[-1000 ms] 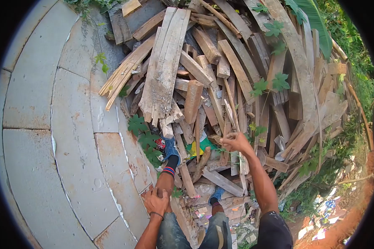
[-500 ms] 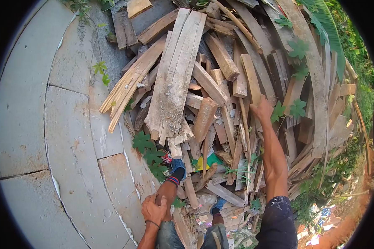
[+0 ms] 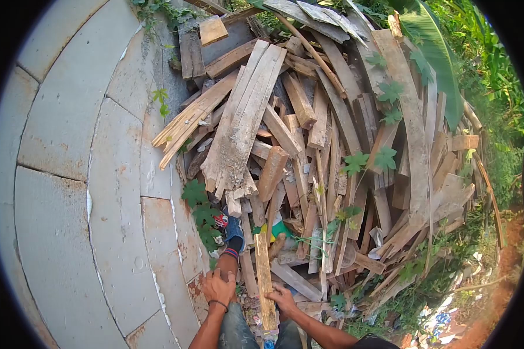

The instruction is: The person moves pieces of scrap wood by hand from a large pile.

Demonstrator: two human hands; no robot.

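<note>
My right hand [image 3: 283, 301] grips the lower part of a short length of timber [image 3: 263, 267], which stands nearly upright between my legs. My left hand [image 3: 218, 288] lies on my left leg just below the knee, its fingers apart and holding no object. My left foot in a blue shoe [image 3: 234, 232] is planted at the foot of the wood pile. Just above that shoe, a wide cracked plank [image 3: 244, 116] slopes down, its lower end splintered and dusty. Beside it lies a split board [image 3: 195, 119].
A heap of old beams and planks [image 3: 331, 145] spreads ahead and to the right, with vine leaves [image 3: 385, 158] over it. Along the left runs a wall of grey blocks [image 3: 58, 232]. A banana leaf [image 3: 430, 58] hangs at the upper right; litter [image 3: 442, 320] lies at the lower right.
My right hand was reaching to a timber in the pile; it has drawn back toward my knees with that piece. My left hand stays on my leg. The view has shifted slightly.
</note>
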